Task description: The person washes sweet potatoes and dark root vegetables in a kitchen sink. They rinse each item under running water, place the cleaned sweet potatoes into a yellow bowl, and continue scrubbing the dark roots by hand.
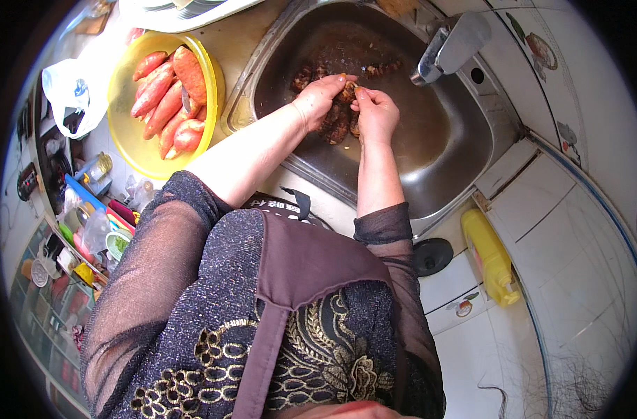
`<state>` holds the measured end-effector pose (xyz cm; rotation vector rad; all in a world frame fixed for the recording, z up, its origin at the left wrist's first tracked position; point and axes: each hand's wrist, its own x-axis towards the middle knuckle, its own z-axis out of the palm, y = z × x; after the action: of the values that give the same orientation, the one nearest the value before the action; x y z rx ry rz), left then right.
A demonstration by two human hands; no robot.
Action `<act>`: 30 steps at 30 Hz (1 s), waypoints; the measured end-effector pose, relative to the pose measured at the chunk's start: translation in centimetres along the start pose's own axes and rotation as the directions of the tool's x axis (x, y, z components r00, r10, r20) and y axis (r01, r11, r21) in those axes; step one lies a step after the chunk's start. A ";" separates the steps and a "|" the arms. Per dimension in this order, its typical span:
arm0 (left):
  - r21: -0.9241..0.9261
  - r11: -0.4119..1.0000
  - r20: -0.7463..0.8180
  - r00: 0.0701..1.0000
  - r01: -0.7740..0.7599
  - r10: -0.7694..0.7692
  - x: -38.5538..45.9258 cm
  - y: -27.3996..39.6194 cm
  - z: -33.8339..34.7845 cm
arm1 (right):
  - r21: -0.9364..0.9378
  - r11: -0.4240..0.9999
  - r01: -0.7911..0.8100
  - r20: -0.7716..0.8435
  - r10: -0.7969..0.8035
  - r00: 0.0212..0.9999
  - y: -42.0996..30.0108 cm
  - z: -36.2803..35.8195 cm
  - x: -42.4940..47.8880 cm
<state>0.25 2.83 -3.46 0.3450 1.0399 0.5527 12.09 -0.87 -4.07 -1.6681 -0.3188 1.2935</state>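
Both hands are over a stainless steel sink [428,173] that holds some cloudy brown water. My left hand [321,99] and my right hand [375,112] meet at a small brown knobbly tuber [347,93], pinching it between the fingertips. Below the hands several more dark brown tubers [335,128] lie in the sink. Others [301,78] are partly hidden behind my left hand, and a strip of similar pieces [382,68] sits farther back. The tubers' exact kind is hard to tell.
A chrome faucet [444,50] reaches over the sink's right side. On the left stands a yellow plastic basin [214,105] of sweet potatoes [160,118], with a small blade [185,98] among them. A yellow bottle [488,256] and a black round lid-like thing [432,256] lie right of me.
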 end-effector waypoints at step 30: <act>-0.302 0.951 0.079 0.996 0.068 -0.046 0.4 1.3 -0.7 | 0.057 0.949 -0.309 0.391 0.263 0.882 -1.1 -1.8 -2.5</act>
<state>-0.55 4.17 -3.37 0.0612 0.8773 0.6342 12.94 -2.99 -1.70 -1.3915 -0.2204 1.8311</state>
